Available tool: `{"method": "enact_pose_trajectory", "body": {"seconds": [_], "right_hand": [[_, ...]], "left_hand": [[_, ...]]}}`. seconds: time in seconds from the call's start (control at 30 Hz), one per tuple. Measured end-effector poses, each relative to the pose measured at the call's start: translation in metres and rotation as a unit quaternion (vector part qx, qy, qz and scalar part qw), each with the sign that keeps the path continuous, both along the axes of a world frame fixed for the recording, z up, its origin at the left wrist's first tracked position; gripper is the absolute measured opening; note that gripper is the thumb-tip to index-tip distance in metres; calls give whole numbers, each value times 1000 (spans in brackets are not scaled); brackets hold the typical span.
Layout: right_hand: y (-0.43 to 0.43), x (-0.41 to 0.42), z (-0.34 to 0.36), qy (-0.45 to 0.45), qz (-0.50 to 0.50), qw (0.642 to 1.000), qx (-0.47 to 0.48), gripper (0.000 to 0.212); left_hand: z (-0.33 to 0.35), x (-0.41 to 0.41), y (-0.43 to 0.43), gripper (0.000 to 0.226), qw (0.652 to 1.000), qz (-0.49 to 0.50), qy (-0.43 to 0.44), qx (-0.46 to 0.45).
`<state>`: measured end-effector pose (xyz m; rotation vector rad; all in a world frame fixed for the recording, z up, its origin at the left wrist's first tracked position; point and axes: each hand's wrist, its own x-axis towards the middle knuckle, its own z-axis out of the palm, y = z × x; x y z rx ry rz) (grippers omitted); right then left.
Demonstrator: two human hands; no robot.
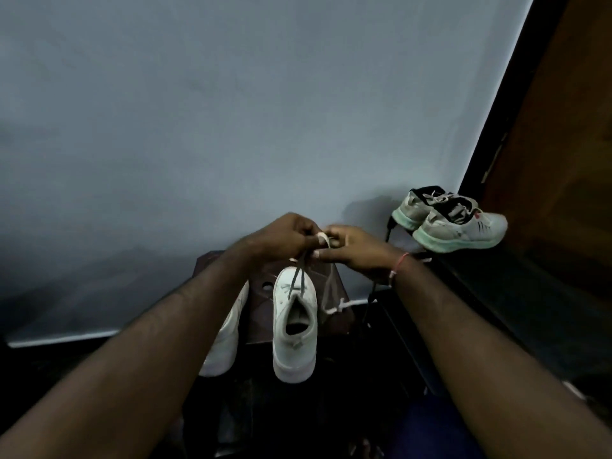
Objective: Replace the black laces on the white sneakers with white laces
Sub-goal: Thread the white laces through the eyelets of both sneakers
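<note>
A grey-blue wall (231, 111) fills the background above a dark floor. A brown stool (261, 313) stands against it and carries a white sneaker (294, 346), heel toward the camera. A second white sneaker (228, 332) sits just left of it, half hidden by the forearm. Both hands meet above the toe. The left hand (284, 238) pinches the black lace (295, 279) rising from the eyelets, and the right hand (351, 251) pinches a white lace (323, 239). A mint-soled pair of sneakers (463, 226) rests on the ledge (496, 276) at right.
</note>
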<state>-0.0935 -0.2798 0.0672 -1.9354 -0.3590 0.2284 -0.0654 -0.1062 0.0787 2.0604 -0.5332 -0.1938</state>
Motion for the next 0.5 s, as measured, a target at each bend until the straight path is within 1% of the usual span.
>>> {"method": "enact_pose_trajectory", "body": {"seconds": [0.03,0.07,0.17,0.23,0.27,0.3,0.33,0.37,0.4,0.43,0.47,0.5], "right_hand": [[6,0,-10,-3,-4,1000,29,13],[8,-4,-19,4,-19,998,55,9],[1,-15,-42,73,-75,984,145,22],[-10,-24,-55,118,-91,974,172,25],[-15,-28,-57,139,-94,970,176,27],[-19,-33,-59,159,-94,966,181,27],[-22,-36,-61,175,-92,963,186,28],[-22,-39,-59,185,-88,960,193,28],[-22,-41,-54,190,-83,957,202,28],[-19,-43,-48,190,-78,955,212,27],[-17,-45,-42,188,-74,954,223,27],[-14,-46,-35,185,-71,952,232,27]], "left_hand": [[1,2,1,13,1000,19,-18,5],[-2,4,3,16,998,46,-31,10],[-17,16,21,26,986,159,-43,14],[-31,28,35,23,966,249,-54,31],[-37,32,42,14,956,277,-63,77],[-43,31,44,9,947,279,-77,136],[-46,27,42,24,944,255,-92,186],[-48,22,36,43,954,193,-112,203],[-47,12,24,58,969,110,-130,178],[-44,0,11,64,978,30,-142,147],[-40,-12,-4,60,981,-39,-147,120],[-38,-18,-17,49,978,-82,-156,111]]}}
